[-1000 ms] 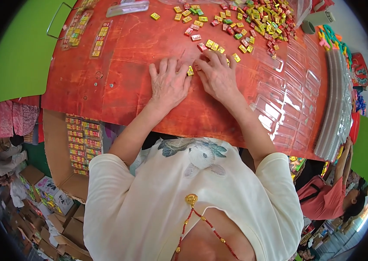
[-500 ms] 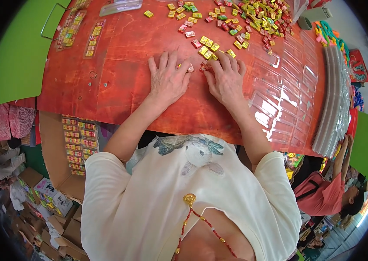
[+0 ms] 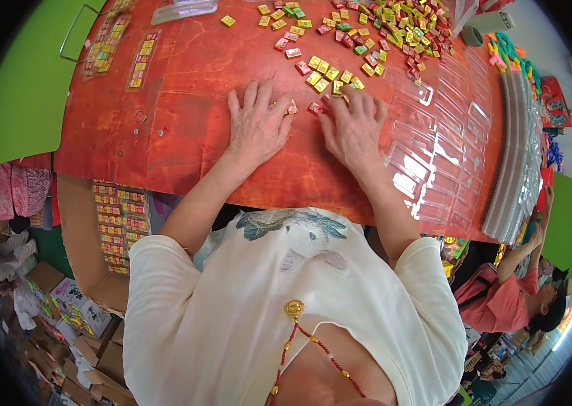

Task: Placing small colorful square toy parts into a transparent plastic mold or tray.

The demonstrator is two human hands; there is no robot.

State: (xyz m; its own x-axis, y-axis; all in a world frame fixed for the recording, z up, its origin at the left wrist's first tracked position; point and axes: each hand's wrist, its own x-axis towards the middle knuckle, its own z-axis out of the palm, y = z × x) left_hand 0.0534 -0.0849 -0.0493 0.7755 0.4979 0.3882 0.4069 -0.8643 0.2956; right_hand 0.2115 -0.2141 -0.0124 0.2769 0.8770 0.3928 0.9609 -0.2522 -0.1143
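Observation:
My left hand (image 3: 256, 123) lies palm down on the red tabletop, outer fingers spread. Between its index finger and thumb is a small red box (image 3: 291, 107); a bit of yellow shows beside it, mostly hidden. Facing it across a narrow gap, my right hand (image 3: 355, 127) has bent fingers, closed around small boxes that are largely covered. Another little red box (image 3: 314, 108) rests by the right thumb. Just beyond the right fingertips lie several small yellow boxes (image 3: 323, 66), some side by side.
A heap of red, yellow and green boxes (image 3: 411, 27) fills the far right. Clear plastic trays (image 3: 438, 142) cover the right side, beside a stack of trays (image 3: 513, 155). Filled strips (image 3: 142, 59) lie far left. A carton (image 3: 79, 237) stands below the table edge. A co-worker (image 3: 496, 298) is at right.
My hands have drawn slightly apart, the left shifting a little left. The red box by my right thumb now shows more clearly. The co-worker at right has moved their arms.

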